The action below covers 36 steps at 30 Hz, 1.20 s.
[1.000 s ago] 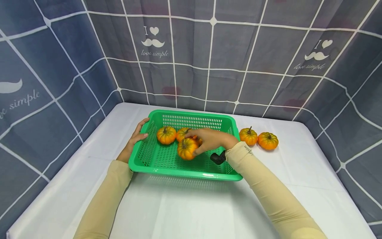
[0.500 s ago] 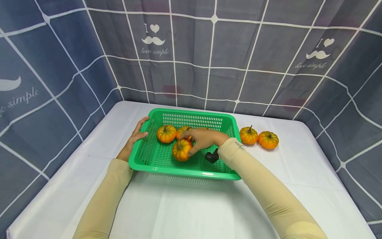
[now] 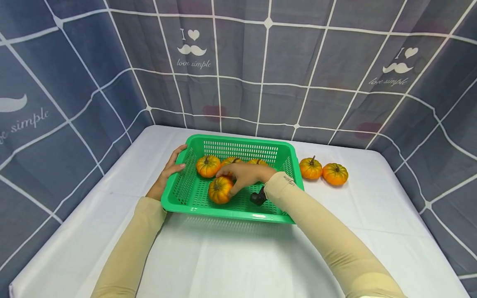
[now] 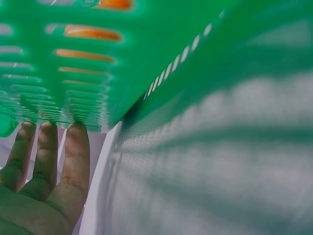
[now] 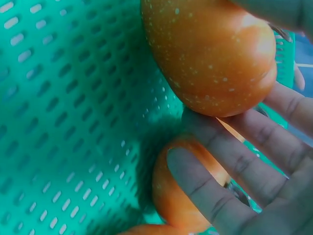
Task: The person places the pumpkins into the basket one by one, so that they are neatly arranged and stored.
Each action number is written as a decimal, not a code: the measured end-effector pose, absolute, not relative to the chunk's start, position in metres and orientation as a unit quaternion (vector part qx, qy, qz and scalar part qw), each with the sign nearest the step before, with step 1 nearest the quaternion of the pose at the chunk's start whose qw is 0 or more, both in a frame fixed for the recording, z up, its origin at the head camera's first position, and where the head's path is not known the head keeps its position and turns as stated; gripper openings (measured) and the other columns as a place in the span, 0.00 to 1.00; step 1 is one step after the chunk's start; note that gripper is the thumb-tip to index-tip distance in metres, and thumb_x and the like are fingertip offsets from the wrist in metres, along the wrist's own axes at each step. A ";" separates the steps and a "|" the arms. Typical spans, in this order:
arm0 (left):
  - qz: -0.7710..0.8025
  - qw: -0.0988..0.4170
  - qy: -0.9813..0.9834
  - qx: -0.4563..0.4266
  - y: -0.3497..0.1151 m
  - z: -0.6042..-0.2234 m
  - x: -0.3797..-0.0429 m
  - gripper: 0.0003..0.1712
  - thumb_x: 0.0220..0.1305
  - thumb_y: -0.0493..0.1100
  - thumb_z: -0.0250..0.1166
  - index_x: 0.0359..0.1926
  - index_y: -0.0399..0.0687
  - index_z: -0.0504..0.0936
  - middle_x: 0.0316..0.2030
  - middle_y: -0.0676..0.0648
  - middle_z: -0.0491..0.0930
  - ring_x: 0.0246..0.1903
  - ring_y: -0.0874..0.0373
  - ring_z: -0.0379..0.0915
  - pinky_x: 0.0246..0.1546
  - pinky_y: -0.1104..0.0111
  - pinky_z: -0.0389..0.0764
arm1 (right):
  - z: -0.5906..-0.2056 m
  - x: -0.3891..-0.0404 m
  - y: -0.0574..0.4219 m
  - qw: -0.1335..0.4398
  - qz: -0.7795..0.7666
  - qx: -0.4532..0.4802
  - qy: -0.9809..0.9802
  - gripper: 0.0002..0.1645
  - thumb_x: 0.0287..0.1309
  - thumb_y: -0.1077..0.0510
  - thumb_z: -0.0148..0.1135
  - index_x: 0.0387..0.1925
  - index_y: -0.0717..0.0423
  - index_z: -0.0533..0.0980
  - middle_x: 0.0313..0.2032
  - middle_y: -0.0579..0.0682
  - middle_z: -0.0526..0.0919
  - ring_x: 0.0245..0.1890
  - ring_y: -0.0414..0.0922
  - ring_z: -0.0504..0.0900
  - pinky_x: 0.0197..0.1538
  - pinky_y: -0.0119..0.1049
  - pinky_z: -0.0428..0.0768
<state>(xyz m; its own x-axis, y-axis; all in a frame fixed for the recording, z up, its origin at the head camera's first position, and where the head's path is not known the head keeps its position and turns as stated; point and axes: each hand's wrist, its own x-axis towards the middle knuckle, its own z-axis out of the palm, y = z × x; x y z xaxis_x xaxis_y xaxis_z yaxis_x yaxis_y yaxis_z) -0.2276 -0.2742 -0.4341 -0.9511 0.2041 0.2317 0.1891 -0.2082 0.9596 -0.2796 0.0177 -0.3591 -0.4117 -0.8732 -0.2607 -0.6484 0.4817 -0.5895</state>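
My right hand [image 3: 244,174] grips a small orange pumpkin [image 3: 220,190] inside the green plastic basket [image 3: 238,215], thumb on the near side and fingers on the far side. From the right wrist view, the held pumpkin [image 5: 210,54] looks slightly above the basket's floor, and my fingers lie close to another pumpkin [image 5: 178,186]. At the basket's left end, my left hand [image 3: 167,176] holds the rim, thumb over the edge. Its fingertips meet the slotted outer wall in the left wrist view. Behind the right hand are pumpkins at the back left [image 3: 208,166], middle [image 3: 232,160] and right [image 3: 258,162].
Two more pumpkins, one with an upright stem [image 3: 311,168] and one beside it [image 3: 335,174], sit on the white tablecloth [image 3: 238,260] to the basket's right. A grey checked curtain [image 3: 238,99] stands behind and at both sides. A black device [image 3: 258,197] is at my right wrist.
My right hand has carried the pumpkin left and slightly toward me within the basket, uncovering the back right pumpkin. The left hand stays on the rim.
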 end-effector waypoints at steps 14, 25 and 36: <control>0.767 -0.003 0.623 0.155 -0.274 -0.436 -0.230 0.39 0.72 0.34 0.45 0.83 0.46 0.51 0.79 0.36 0.48 0.68 0.58 0.63 0.62 0.71 0.75 | -0.368 -0.278 0.002 0.293 -0.222 -0.441 0.819 0.43 0.62 0.59 0.75 0.77 0.57 0.70 0.76 0.56 0.73 0.71 0.58 0.74 0.73 0.46 0.73; 0.764 -0.008 0.627 0.153 -0.276 -0.437 -0.229 0.38 0.74 0.35 0.46 0.83 0.49 0.54 0.80 0.36 0.48 0.69 0.59 0.64 0.61 0.71 0.76 | -0.372 -0.275 -0.015 0.298 -0.223 -0.430 0.823 0.44 0.66 0.56 0.74 0.80 0.54 0.67 0.76 0.59 0.71 0.71 0.59 0.75 0.72 0.47 0.75; 0.762 -0.005 0.631 0.146 -0.271 -0.433 -0.230 0.42 0.71 0.34 0.44 0.84 0.37 0.45 0.82 0.29 0.43 0.75 0.54 0.59 0.66 0.74 0.71 | -0.373 -0.275 -0.026 0.281 -0.209 -0.446 0.824 0.44 0.69 0.60 0.73 0.81 0.54 0.65 0.76 0.57 0.71 0.66 0.56 0.81 0.69 0.44 0.77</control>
<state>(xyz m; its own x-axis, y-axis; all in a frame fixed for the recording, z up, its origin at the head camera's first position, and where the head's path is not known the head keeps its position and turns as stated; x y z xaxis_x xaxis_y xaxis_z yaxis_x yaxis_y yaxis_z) -0.2299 -0.2714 -0.4332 -0.9576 0.1765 0.2278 0.1908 -0.2040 0.9602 -0.2751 -0.0257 -0.3735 -0.4440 -0.8522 -0.2769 -0.6178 0.5149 -0.5943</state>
